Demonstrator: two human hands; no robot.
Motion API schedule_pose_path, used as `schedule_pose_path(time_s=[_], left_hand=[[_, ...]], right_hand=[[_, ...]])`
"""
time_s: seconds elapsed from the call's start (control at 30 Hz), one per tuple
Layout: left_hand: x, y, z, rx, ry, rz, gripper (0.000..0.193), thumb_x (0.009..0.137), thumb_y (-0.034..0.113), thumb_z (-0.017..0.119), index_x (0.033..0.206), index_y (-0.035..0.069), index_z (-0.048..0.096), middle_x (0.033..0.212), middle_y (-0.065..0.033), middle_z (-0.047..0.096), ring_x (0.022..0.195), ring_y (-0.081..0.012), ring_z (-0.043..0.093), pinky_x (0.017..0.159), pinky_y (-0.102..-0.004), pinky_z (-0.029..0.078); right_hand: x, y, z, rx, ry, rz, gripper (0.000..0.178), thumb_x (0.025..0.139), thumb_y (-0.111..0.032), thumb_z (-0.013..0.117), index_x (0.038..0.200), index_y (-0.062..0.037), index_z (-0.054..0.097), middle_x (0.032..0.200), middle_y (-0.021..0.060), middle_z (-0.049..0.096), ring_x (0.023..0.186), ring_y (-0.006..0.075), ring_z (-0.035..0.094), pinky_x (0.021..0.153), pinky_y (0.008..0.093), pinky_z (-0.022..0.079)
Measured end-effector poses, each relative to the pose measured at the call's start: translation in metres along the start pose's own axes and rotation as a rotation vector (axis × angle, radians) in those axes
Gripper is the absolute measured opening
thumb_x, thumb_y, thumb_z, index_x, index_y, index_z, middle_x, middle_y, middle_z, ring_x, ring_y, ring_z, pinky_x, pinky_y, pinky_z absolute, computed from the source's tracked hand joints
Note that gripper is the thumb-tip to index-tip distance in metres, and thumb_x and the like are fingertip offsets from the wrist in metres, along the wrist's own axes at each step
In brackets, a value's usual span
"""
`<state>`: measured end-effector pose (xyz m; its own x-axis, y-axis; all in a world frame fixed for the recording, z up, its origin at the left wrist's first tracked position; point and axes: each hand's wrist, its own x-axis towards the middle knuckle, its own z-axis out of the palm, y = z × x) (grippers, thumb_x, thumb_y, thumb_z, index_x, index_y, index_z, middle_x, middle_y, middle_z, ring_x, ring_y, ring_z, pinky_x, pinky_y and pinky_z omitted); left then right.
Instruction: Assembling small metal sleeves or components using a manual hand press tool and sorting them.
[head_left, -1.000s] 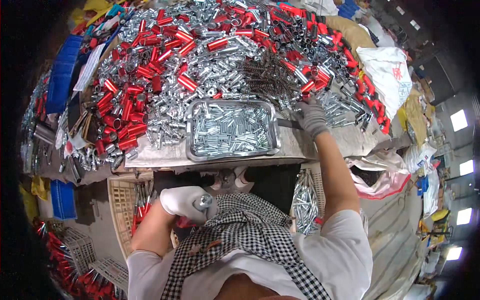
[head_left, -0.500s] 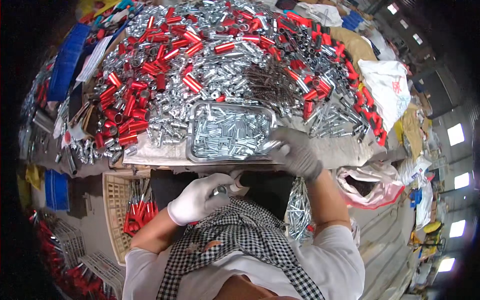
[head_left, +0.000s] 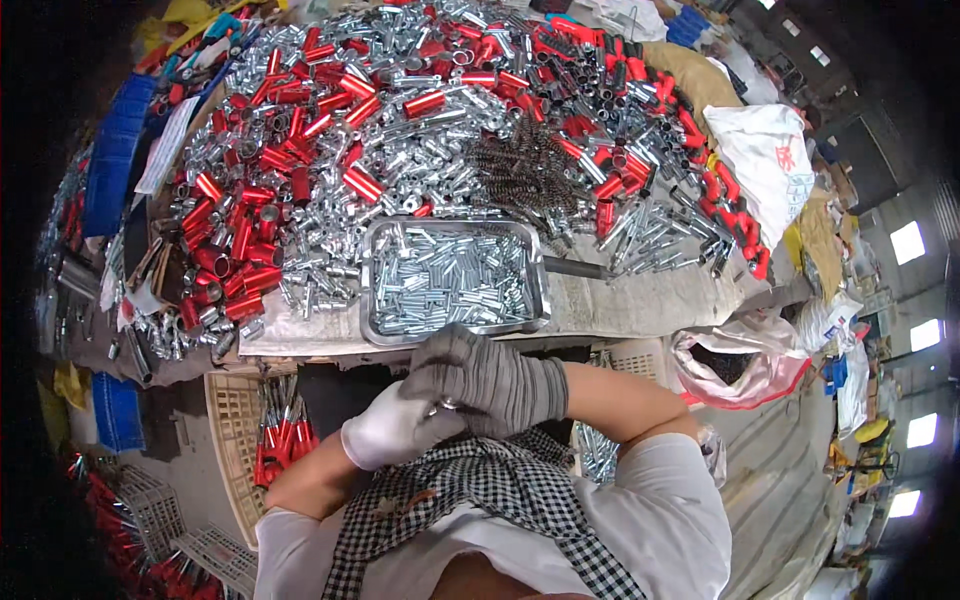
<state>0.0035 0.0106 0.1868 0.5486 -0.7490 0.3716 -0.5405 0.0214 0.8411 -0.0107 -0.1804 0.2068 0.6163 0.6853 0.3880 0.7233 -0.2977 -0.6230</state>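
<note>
Close to my apron, my two gloved hands meet. My left hand [head_left: 392, 428], in a white glove, is closed on a small shiny metal part [head_left: 446, 404], of which only a bit shows. Over it lies my right hand [head_left: 478, 380], in a grey striped glove, its fingers curled in against the left; what they grip is hidden. Just beyond the hands a metal tray [head_left: 545, 300] holds many small silver pins [head_left: 450, 275]. To the tray's right lies a dark rod [head_left: 578, 267].
Heaped behind the tray are silver fittings [head_left: 420, 150], red tubes [head_left: 362, 184] and dark springs [head_left: 520, 170]. A cream crate [head_left: 228, 430] with red-handled pieces stands at lower left. At right sits an open white sack [head_left: 745, 335] with a red edge.
My right hand has come from the tray's right edge down and left onto my left hand. The rod beside the tray now shows. The whole view has shifted slightly.
</note>
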Motion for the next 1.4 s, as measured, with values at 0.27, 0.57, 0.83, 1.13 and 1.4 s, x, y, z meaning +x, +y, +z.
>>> schedule_pose_path(time_s=[0.27,0.57,0.83,1.13,1.4], left_hand=[[0.003,-0.008,-0.012,0.053,-0.053,-0.012,0.028,0.082,0.014,0.066,0.108,0.004,0.065,0.107,-0.0187,0.065,0.100,-0.0358,0.063,0.089,-0.0406,0.050],[-0.019,-0.030,-0.027,0.065,-0.017,-0.258,0.025,0.080,0.014,0.067,0.104,0.004,0.067,0.109,-0.0172,0.065,0.105,-0.0350,0.061,0.090,-0.0422,0.049],[-0.035,-0.060,-0.046,0.121,0.182,0.131,0.021,0.076,0.008,0.070,0.096,0.004,0.067,0.103,-0.0157,0.063,0.098,-0.0352,0.060,0.091,-0.0430,0.048],[-0.038,-0.057,-0.079,-0.211,-0.080,-0.207,0.021,0.080,0.008,0.065,0.100,0.003,0.065,0.086,-0.0134,0.066,0.077,-0.0236,0.065,0.070,-0.0330,0.050],[-0.028,-0.057,-0.081,-0.227,-0.067,-0.238,0.013,0.083,0.012,0.062,0.093,0.004,0.061,0.080,-0.0157,0.063,0.075,-0.0339,0.063,0.068,-0.0397,0.049]], right_hand=[[0.004,0.016,0.009,0.104,-0.021,-0.079,0.073,0.071,-0.005,0.069,0.139,-0.0031,0.043,0.134,0.0198,0.050,0.120,0.0400,0.051,0.103,0.0482,0.040],[0.041,0.035,0.009,0.156,-0.219,-0.073,0.093,0.065,-0.016,0.080,0.143,0.0002,0.033,0.132,0.0240,0.048,0.120,0.0426,0.051,0.102,0.0491,0.041],[0.091,0.036,-0.002,0.160,-0.566,-0.015,0.103,0.061,-0.029,0.083,0.147,-0.0029,0.032,0.141,0.0267,0.039,0.122,0.0467,0.047,0.104,0.0496,0.040],[0.219,0.140,-0.105,-0.413,0.094,0.585,0.040,0.091,-0.029,0.061,0.127,-0.0121,0.061,0.134,0.0154,0.056,0.118,0.0298,0.058,0.091,0.0407,0.052],[0.285,0.268,-0.143,-1.156,-0.043,0.942,0.048,0.085,-0.046,0.060,0.127,-0.0228,0.061,0.137,0.0156,0.049,0.133,0.0407,0.040,0.104,0.0524,0.040]])
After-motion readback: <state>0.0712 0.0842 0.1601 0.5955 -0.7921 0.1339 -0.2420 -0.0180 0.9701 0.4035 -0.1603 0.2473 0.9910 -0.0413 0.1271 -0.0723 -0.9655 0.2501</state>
